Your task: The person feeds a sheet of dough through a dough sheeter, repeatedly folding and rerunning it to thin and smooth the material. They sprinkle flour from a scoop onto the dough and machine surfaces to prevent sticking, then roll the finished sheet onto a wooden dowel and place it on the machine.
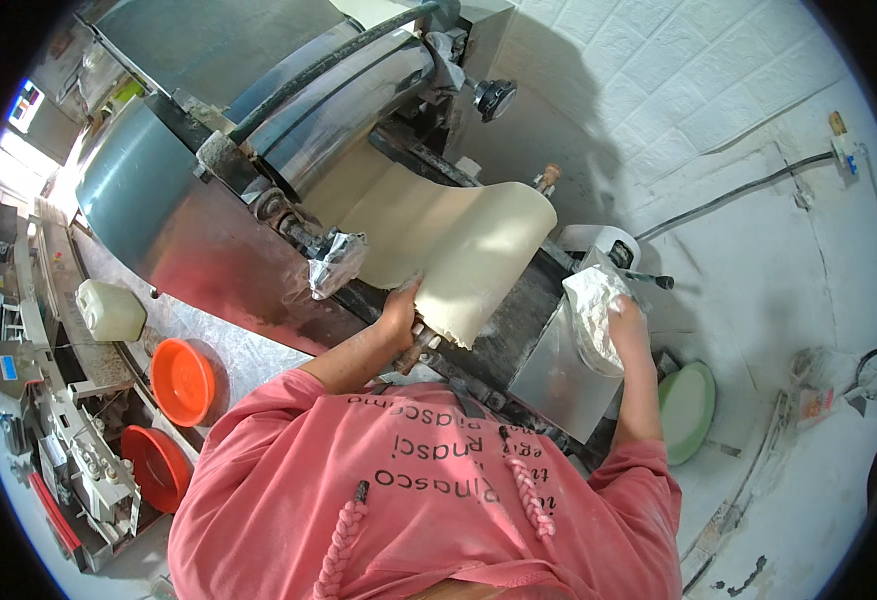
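A wide pale dough sheet point(476, 255) comes out from the rollers of a metal dough sheeter point(326, 105) and curves over in a thick fold. My left hand point(401, 313) grips its near side edge, the thumb at the edge and the other fingers mostly hidden. Just below that hand, a wooden rod end point(408, 358) sticks out. My right hand point(626, 326) reaches into white flour point(596, 300) in a clear plastic-lined holder at the machine's right end. Its fingertips are hidden, so what they hold cannot be made out.
Plastic-wrapped knob point(337, 262) and black knob point(494, 99) jut from the machine's sides. Orange basins point(183, 381) and a plastic jerrycan point(112, 310) stand to the left. A green-rimmed round basin point(687, 412) leans at right. A black cable point(738, 193) runs along the white wall.
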Available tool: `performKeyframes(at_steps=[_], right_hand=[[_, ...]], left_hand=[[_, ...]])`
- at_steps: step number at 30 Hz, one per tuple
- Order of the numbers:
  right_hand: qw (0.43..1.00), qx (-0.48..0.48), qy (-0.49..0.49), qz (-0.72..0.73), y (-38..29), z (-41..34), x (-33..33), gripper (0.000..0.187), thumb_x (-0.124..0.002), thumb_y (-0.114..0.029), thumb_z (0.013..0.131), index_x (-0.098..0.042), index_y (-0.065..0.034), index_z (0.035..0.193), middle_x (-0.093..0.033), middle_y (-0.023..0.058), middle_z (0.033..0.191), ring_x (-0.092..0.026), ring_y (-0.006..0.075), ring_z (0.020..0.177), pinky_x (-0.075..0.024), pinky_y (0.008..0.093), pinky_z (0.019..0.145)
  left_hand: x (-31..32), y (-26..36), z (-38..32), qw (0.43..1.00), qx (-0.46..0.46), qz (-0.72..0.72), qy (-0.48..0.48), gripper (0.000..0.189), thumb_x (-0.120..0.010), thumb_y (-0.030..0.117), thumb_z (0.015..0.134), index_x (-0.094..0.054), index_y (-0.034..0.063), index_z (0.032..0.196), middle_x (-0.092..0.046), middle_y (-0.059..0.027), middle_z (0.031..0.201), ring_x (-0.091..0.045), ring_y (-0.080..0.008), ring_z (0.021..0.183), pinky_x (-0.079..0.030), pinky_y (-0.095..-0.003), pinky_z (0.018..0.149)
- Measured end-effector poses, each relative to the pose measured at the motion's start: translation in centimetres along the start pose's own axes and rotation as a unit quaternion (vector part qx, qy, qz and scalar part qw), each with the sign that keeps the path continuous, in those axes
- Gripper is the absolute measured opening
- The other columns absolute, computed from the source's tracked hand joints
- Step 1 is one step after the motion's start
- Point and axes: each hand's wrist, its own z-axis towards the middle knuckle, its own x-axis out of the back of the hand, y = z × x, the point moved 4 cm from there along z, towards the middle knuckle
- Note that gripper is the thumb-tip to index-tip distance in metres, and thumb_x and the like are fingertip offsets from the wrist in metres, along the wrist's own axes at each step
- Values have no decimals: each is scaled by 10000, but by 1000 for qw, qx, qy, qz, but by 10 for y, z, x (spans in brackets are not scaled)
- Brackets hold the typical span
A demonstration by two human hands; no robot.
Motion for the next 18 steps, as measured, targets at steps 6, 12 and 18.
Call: performKeyframes(at_steps=[6,12,18], right_hand=[[930,263,118,229,-134,-15,-52,251,-589,-185,858,-627,-43,1062,-610,144,1094,-573,264,1016,-413,430,925],[934,303,-44,-182,-216,46,-92,538,-407,-461,916,-569,-84,1264,-470,131,1386,-310,275,1374,-146,491,1143],[896,316,-203,-238,-253,24,-90,511,-284,-398,968,-618,-89,1203,-566,92,1289,-432,232,1281,-192,452,1127]], left_hand=[[4,-4,6,999,40,14,35,460,-525,458,924,-588,63,1152,-650,-69,1024,-625,-203,888,-509,-351,767],[-21,18,-29,817,-347,458,-35,651,-279,533,976,-565,-13,1186,-569,-282,1140,-504,-454,1064,-364,-452,962],[-39,21,-73,697,-504,510,24,603,-346,524,944,-533,21,1219,-437,-281,1296,-402,-444,1171,-289,-531,1009]])
